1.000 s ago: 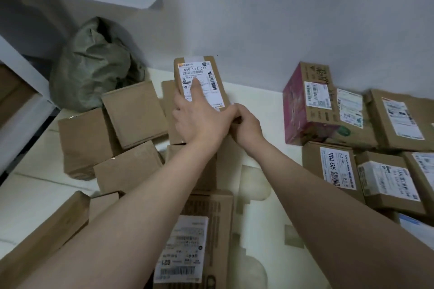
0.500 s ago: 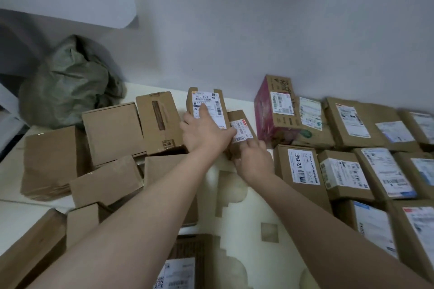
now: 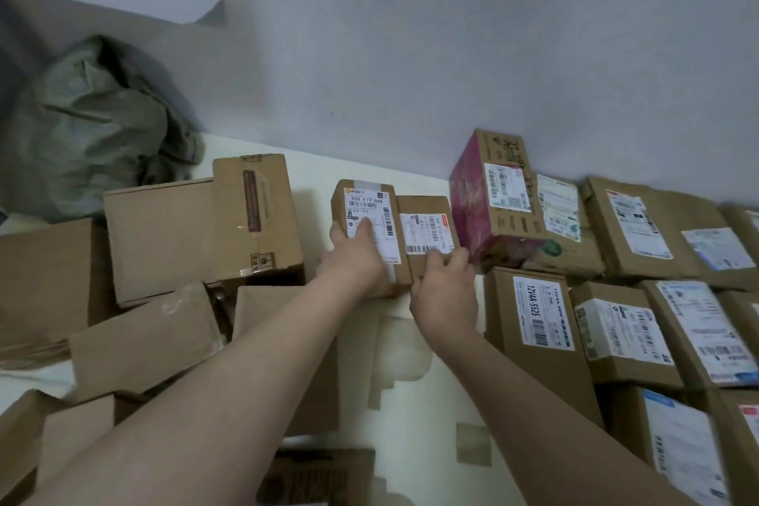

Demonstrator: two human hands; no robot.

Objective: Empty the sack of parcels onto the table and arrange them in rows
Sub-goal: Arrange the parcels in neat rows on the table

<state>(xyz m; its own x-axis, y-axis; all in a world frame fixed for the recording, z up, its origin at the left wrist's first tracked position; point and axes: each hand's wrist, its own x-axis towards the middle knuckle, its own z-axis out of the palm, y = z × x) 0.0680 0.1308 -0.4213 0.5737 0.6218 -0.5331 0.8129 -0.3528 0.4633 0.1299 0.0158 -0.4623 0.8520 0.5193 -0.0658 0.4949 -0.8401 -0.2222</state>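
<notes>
Left hand: the left hand (image 3: pixel 355 263) holds the parcel marked 500 E72 048 (image 3: pixel 365 201), thumb round its left side, fingers laid on the white label.
Right hand: the right hand (image 3: pixel 445 292) grips the near end of the smaller parcel (image 3: pixel 427 218), its fingers curled over the edge.
Held parcels: both are label-up and side by side, touching, at the far middle of the table (image 3: pixel 316 173); the smaller one is on the right, just beside the pink box (image 3: pixel 476 214).
Rows: the labelled parcels (image 3: pixel 640 242) on the right lie edge to edge in lines running from the pink box out to the right; the 12V4A-5525 parcel (image 3: pixel 538 312) starts the next line nearer.
Loose pile: the plain brown boxes (image 3: pixel 160 234) on the left lie at odd angles with no labels showing, a taped box (image 3: pixel 256 214) among them.
Sack: the grey-green sack (image 3: pixel 94 131) sits crumpled at the far left, against the wall (image 3: pixel 451 53), behind the loose pile.
</notes>
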